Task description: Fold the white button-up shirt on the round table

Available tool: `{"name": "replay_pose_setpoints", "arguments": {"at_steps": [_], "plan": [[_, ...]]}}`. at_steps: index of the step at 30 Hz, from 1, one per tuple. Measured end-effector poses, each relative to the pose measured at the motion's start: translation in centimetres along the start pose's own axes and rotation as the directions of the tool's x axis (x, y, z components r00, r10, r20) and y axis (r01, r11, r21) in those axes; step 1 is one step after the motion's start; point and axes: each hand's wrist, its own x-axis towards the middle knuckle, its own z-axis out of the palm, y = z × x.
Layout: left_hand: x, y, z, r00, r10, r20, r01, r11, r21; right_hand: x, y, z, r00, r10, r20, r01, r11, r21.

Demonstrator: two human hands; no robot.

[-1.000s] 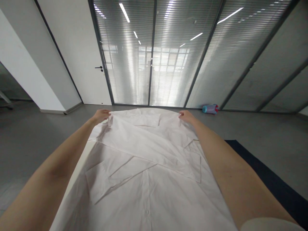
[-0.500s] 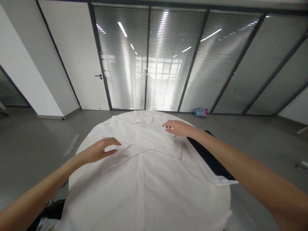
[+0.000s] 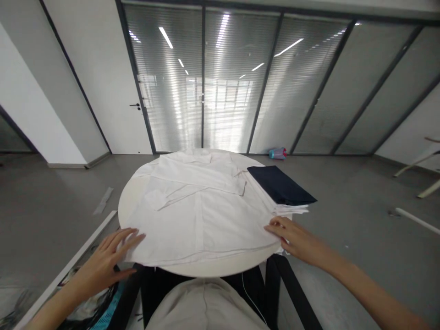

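Observation:
A white shirt [image 3: 227, 224] lies spread on a round table, its sleeves [image 3: 192, 176] folded across the upper body and its hem towards me. At the lower left corner of the shirt is my left hand [image 3: 113, 252], fingers stretched out and thumb apart, fingertips at the cloth's edge. My right hand [image 3: 292, 236] touches the shirt's right edge near the hem; its fingers bend slightly over the cloth and the thumb stands apart from them. Neither hand visibly grips anything.
The round white table [image 3: 220, 268] shows a bare rim. At its right lies a dark navy folded cloth [image 3: 280, 185] on stacked white cloth [image 3: 292, 210]. A basket with a blue side [image 3: 108, 311] stands on the floor at lower left. Dark chair-like bars [image 3: 292, 288] flank my lap.
Both hands have come back from above the folded sleeves to the shirt's lower left and right edges. The view has tilted down, showing the hem and the table's near rim.

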Motion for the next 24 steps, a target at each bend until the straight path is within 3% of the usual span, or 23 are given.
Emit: {"name": "replay_pose_setpoints", "arguments": {"at_steps": [3,7,12,17,21,24], "plan": [[-1.0,-0.4,1.8,0.989,-0.033,-0.146,0.038,0.999,0.034,-2.2,1.5,2.3,0.995,0.042,-0.092,-0.042,0.999,0.002],[-2.5,-1.3,3.0,0.973,-0.058,-0.221,0.055,0.998,-0.017,-3.2,3.0,3.8,0.988,0.056,-0.145,-0.053,0.998,0.026],[-3.8,-1.8,1.6,0.953,-0.016,-0.303,0.015,1.0,-0.005,-3.3,2.9,3.3,0.974,0.023,-0.226,-0.014,0.999,0.042],[-3.2,-1.2,-0.3,0.923,-0.039,-0.384,0.029,0.999,-0.032,-3.2,3.0,3.6,0.927,-0.038,-0.373,0.044,0.999,0.009],[-2.2,-0.6,-1.2,0.914,-0.168,-0.37,0.105,0.977,-0.184,-3.1,3.4,4.4,0.916,-0.025,-0.4,0.047,0.998,0.045],[-1.0,-0.1,-1.7,0.891,-0.31,-0.331,0.175,0.908,-0.38,-3.0,3.2,4.5,0.923,-0.007,-0.385,0.04,0.996,0.077]]}}
